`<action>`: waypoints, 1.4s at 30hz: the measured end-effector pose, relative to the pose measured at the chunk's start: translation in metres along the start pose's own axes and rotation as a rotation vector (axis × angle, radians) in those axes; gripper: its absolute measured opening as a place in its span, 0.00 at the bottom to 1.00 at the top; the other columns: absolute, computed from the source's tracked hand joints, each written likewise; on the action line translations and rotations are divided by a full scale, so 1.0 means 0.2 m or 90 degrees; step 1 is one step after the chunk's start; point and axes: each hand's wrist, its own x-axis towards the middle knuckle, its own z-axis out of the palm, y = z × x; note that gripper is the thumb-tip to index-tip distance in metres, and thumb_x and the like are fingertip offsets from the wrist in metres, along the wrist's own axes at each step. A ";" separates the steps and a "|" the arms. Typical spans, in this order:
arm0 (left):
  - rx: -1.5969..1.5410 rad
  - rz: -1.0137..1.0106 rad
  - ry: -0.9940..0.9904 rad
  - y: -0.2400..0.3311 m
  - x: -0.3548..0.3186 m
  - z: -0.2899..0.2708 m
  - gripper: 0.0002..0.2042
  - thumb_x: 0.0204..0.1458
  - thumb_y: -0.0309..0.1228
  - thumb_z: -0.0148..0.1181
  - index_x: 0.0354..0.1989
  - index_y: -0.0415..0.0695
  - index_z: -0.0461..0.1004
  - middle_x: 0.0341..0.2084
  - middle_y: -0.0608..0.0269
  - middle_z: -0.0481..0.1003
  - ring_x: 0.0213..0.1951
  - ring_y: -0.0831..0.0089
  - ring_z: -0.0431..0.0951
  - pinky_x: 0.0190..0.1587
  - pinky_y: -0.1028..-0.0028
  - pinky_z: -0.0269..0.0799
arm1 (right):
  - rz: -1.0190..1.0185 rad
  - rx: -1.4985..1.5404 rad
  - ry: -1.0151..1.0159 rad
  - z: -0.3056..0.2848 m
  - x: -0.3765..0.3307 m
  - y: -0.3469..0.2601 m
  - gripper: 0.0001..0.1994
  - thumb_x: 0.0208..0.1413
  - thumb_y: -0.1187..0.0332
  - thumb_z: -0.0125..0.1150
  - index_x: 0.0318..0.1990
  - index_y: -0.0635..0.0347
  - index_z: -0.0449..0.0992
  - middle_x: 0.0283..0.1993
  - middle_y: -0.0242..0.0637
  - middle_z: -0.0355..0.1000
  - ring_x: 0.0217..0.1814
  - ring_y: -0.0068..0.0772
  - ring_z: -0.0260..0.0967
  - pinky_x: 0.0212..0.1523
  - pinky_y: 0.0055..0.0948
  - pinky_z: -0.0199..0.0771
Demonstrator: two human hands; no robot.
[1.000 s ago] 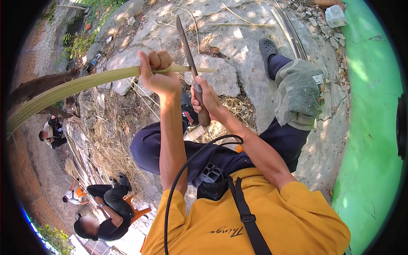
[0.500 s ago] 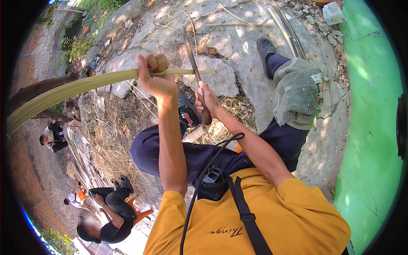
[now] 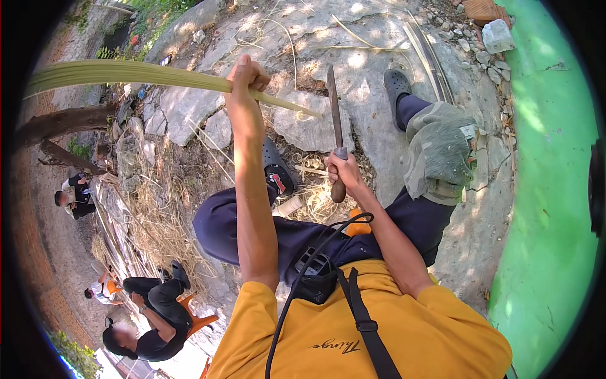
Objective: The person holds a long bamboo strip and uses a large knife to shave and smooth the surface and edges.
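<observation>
The left hand (image 3: 245, 95), high and just left of the frame's centre, has its fingers curled closed around a long green strip (image 3: 151, 74) near its narrow end. The right hand (image 3: 345, 170), lower and just right of centre, has its fingers wrapped tight about the handle of a knife (image 3: 334, 107). The strip's long axis runs from the upper left edge, sloping gently down rightward through the left fist; its thin tip ends just left of the blade, seemingly apart from it, though depth is hard to judge. The blade points to the top of the frame, crosswise to the strip. Below the tip, curled shavings (image 3: 319, 202) lie beside a dark clog (image 3: 276, 164). Farther out, a seated person (image 3: 148, 316) occupies the lower left.
</observation>
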 end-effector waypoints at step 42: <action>0.473 -0.112 -0.153 -0.06 -0.03 -0.16 0.12 0.53 0.21 0.48 0.44 0.37 0.74 0.32 0.52 0.83 0.39 0.62 0.84 0.44 0.65 0.77 | 0.045 -0.144 0.040 -0.37 0.13 0.40 0.50 0.49 0.79 0.51 0.78 0.35 0.33 0.33 0.40 0.68 0.20 0.27 0.63 0.22 0.35 0.72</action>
